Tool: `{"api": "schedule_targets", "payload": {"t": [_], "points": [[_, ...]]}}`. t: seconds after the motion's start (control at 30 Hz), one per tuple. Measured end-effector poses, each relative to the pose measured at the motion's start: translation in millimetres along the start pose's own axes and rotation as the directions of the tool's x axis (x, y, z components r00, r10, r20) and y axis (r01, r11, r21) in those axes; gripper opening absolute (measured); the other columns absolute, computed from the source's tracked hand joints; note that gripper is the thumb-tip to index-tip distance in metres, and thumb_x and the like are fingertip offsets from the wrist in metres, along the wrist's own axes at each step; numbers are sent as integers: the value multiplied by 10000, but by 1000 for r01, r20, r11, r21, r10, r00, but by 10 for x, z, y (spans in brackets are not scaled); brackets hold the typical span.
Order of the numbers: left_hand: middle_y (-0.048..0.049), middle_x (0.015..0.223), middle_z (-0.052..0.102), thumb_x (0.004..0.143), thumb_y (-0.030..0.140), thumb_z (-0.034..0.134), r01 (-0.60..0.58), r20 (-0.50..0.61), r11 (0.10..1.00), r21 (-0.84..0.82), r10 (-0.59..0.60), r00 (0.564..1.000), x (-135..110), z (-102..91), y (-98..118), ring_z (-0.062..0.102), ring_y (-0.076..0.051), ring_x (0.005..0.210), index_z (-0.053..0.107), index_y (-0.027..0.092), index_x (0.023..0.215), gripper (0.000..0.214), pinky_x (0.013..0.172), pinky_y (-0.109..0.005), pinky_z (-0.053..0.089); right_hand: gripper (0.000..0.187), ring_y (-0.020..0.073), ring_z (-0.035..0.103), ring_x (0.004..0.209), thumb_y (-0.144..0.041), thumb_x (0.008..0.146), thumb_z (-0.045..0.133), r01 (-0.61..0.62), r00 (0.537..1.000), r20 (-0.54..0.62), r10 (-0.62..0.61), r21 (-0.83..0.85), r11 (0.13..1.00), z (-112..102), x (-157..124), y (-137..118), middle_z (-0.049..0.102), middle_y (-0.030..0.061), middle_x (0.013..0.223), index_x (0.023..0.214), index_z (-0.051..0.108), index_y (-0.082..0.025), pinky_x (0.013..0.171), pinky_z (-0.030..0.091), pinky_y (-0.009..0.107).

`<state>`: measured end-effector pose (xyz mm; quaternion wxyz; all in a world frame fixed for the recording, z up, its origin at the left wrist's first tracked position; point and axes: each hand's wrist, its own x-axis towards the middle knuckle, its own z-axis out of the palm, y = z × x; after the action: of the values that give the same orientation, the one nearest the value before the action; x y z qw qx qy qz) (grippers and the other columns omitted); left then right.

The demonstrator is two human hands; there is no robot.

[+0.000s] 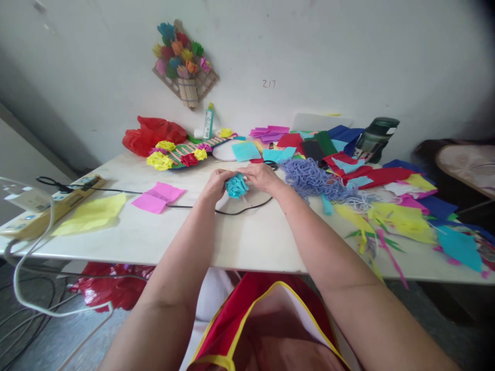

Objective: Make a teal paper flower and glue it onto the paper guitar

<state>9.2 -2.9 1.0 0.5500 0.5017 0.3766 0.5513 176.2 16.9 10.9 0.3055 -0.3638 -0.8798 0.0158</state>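
A turquoise crepe-paper flower (236, 186) is between my two hands, above the middle of the table. My left hand (217, 184) closes on its left side, with fingers curled behind the petals. From the right, my right hand (262, 175) pinches near the flower's upper edge; its fingertips are partly hidden. Just beyond my right hand lie black scissor handles (271, 165). A pile of lavender yarn (309, 178) sits to the right of that hand. Left of my hands is a creased pink paper sheet (158, 197).
A black cable (240, 212) crosses the table below the flower. On the left are a power strip (50, 206) and a yellow sheet (93, 214). A flower-decorated piece (185, 153), a glue tube (208, 122), paper scraps and a dark bottle (375, 139) stand or lie along the back.
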Motion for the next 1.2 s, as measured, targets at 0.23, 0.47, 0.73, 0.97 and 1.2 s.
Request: {"api": "schedule_targets", "payload": {"t": [0.23, 0.47, 0.73, 0.97, 1.2], "points": [[-36, 490, 587, 576, 255, 655, -11, 53, 1000, 27, 10, 999, 5, -5, -9, 525, -119, 435, 589, 118, 499, 170, 465, -237, 418, 299, 172, 641, 856, -281, 878, 480, -57, 997, -48, 62, 102, 993, -23, -13, -58, 728, 52, 937, 1020, 728, -194, 724, 434, 241], [-14, 488, 559, 608, 258, 655, -42, 125, 998, 42, 37, 991, 1, -12, -16, 484, -96, 413, 591, 116, 511, 183, 420, -222, 363, 277, 155, 602, 778, -298, 870, 497, -89, 995, -36, 90, 27, 996, -48, 8, -62, 714, 42, 836, 893, 746, -181, 665, 386, 229], [6, 479, 515, 596, 233, 654, -38, 107, 999, 15, 36, 994, -1, -11, -28, 448, -78, 422, 571, 121, 497, 171, 422, -217, 331, 244, 171, 591, 789, -267, 858, 521, -81, 996, -49, 79, -49, 995, -55, 24, -87, 690, 57, 845, 882, 752, -193, 674, 397, 249], [12, 474, 506, 585, 241, 666, -30, 106, 1000, 0, 29, 994, 19, -21, -57, 437, -80, 419, 569, 130, 496, 173, 416, -227, 316, 181, 168, 593, 779, -253, 806, 590, -145, 986, -87, 145, 9, 989, -53, 37, -91, 683, 40, 854, 861, 759, -218, 653, 403, 251], [26, 472, 472, 547, 205, 673, -31, 81, 998, -48, 35, 996, 10, -5, -40, 418, -71, 419, 540, 135, 486, 162, 414, -223, 294, 114, 148, 595, 788, -201, 738, 644, -206, 968, -114, 225, 159, 966, -45, 60, -105, 658, 31, 930, 772, 753, -194, 662, 427, 251]]}}
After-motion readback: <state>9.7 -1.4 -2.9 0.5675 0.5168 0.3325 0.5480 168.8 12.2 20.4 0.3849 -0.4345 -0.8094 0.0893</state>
